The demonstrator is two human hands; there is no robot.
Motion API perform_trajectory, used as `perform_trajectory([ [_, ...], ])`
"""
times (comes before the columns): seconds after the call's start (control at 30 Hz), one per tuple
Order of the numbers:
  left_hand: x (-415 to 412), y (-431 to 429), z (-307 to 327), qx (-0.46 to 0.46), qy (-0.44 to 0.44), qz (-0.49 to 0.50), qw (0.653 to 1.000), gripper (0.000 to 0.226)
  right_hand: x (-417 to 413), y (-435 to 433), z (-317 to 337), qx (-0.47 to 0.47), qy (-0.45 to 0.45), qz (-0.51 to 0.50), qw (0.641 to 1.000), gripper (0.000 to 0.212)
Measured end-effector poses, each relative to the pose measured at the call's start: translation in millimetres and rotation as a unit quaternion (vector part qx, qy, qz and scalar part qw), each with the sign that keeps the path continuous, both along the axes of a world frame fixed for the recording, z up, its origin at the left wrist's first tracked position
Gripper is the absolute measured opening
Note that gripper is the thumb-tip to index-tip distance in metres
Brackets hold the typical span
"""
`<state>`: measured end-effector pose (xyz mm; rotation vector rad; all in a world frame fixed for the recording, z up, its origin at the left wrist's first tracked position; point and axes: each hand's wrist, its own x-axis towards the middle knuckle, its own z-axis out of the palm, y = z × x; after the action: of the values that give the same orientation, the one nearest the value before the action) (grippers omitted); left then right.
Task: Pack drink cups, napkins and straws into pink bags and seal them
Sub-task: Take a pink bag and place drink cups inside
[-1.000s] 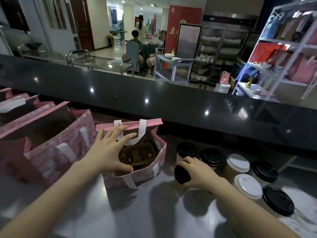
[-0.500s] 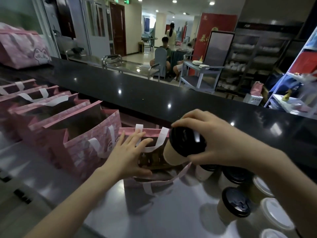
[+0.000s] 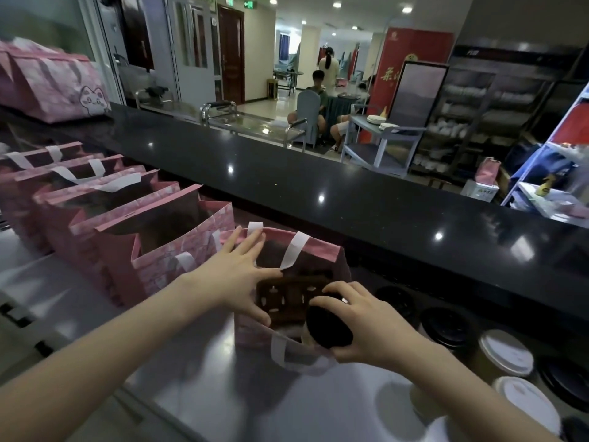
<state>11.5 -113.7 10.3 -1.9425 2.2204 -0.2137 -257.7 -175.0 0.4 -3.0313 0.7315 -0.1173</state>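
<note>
the black-lidded cup [image 3: 330,327] sits tilted in the mouth of the open pink bag [image 3: 322,252], at the bag's near right corner, with its lid turned toward the camera. the right hand [image 3: 376,330] grips it from the right: the fingers curl over the lid's upper edge and the thumb lies under its lower edge, so the lid is clamped between them. only a sliver of the pale cup body shows below the lid. inside the bag, just left of the cup, lies a brown cup carrier [image 3: 287,298].

the left hand [image 3: 236,275] rests on the bag's left wall, fingers straight and fanned apart. the longest reach the far rim beside a white handle [image 3: 294,250], and the thumb lies along the near rim. the bag stands on a steel worktop [image 3: 223,393].

to its left is a row of open pink bags [image 3: 165,250]. to its right are more cups, some with black lids [image 3: 449,327] and some with white lids [image 3: 506,352]. a black counter [image 3: 350,199] runs behind them all.
</note>
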Motion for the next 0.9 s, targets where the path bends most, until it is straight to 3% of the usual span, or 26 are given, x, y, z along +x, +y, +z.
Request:
perform_trajectory([
  [0.2, 8.2, 3.5, -9.8, -0.012, 0.065, 0.052, 0.996, 0.118, -15.8, -1.8, 8.3, 0.049, -0.004, -0.041, 0.998, 0.074],
  [0.4, 5.1, 6.4, -17.8, -0.042, 0.073, 0.037, 0.996, 0.137, 32.5, -5.2, 30.6, 0.080, -0.080, -0.037, 0.993, 0.074],
  [0.57, 3.3, 2.2, -18.9, -0.052, 0.072, 0.044, 0.995, 0.144, 93.0, -3.8, -1.5, -0.021, 0.005, 0.012, 1.000, 0.072],
  [0.73, 8.8, 2.3, -22.1, -0.050, 0.074, 0.030, 0.996, 0.146, 117.7, -27.2, -28.5, -0.014, 0.046, -0.014, 0.999, 0.072],
  [0.9, 16.2, -3.2, -23.5, -0.044, 0.085, 0.026, 0.995, 0.146, 128.1, -43.0, -41.6, 0.001, 0.028, -0.042, 0.999, 0.076],
])
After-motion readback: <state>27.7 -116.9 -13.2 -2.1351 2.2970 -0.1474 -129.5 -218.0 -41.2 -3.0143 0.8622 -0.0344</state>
